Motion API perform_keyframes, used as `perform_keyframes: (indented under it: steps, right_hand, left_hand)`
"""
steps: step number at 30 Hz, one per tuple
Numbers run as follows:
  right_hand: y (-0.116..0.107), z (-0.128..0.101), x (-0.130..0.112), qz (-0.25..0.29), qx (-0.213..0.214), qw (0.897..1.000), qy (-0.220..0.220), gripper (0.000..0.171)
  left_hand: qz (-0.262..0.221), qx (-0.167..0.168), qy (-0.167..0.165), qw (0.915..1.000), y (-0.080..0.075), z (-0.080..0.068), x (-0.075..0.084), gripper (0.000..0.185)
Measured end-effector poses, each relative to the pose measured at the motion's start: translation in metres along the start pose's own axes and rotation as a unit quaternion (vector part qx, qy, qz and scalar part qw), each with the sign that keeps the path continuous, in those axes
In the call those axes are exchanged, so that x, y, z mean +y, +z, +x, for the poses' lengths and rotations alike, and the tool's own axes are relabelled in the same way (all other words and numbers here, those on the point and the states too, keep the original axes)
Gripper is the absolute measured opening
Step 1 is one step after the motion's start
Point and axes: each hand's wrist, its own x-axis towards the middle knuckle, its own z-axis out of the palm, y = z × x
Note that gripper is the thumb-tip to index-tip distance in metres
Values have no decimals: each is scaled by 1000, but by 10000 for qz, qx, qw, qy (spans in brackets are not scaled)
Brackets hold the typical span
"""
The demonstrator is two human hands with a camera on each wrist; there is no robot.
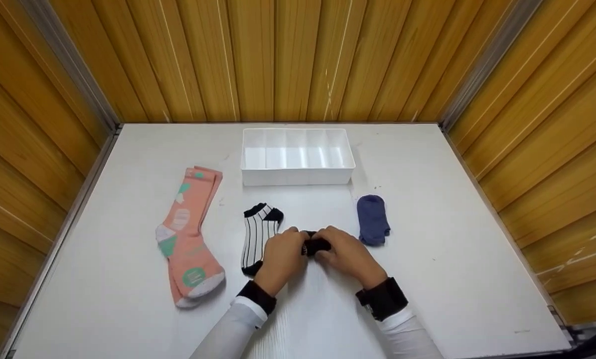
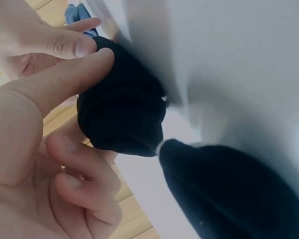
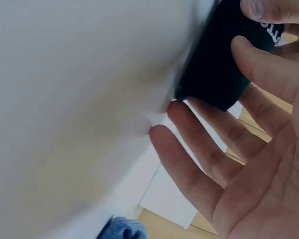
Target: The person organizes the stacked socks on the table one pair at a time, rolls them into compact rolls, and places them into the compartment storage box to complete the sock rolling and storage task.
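Note:
A folded black sock point(image 1: 318, 246) with some white lettering lies between both hands at the middle of the table. My left hand point(image 1: 284, 255) pinches its left end, thumb on top in the left wrist view. From the other side my right hand point(image 1: 348, 254) grips the sock, the thumb on its face and the fingers behind it in the right wrist view. Just left of my left hand lies a white sock with black stripes point(image 1: 259, 237), its black toe partly behind the wrist. A folded blue sock point(image 1: 372, 219) lies beyond my right hand.
A white divided box point(image 1: 298, 177) stands at the back of the white table point(image 1: 467, 279). Pink socks point(image 1: 193, 239) with green and white patches lie at the left. Wood-patterned walls point(image 1: 298, 60) enclose the back and sides.

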Motion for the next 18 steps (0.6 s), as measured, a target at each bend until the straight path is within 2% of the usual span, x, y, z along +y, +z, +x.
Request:
perform_keyframes:
  steps: [3,9,13,18]
  right_hand:
    - [0,-3,-3,-265,39,9996,-54,36]
    - [-1,-5,-11,-705,445,9956,-435,35]
    - [-2,-5,-11,-775,540,9933,-670,32]
    - [-2,-5,-8,-695,486,9936,-742,33]
  left_hand:
    - [-17,-153,-18,9999,-1,1,1,17]
    - [-255,-660,-23,9975,-5,4,-1,13]
    - [-513,-995,-17,9937,-10,7,-6,12]
    - [-869,-1291,-62,9878,-15,10,-13,22]
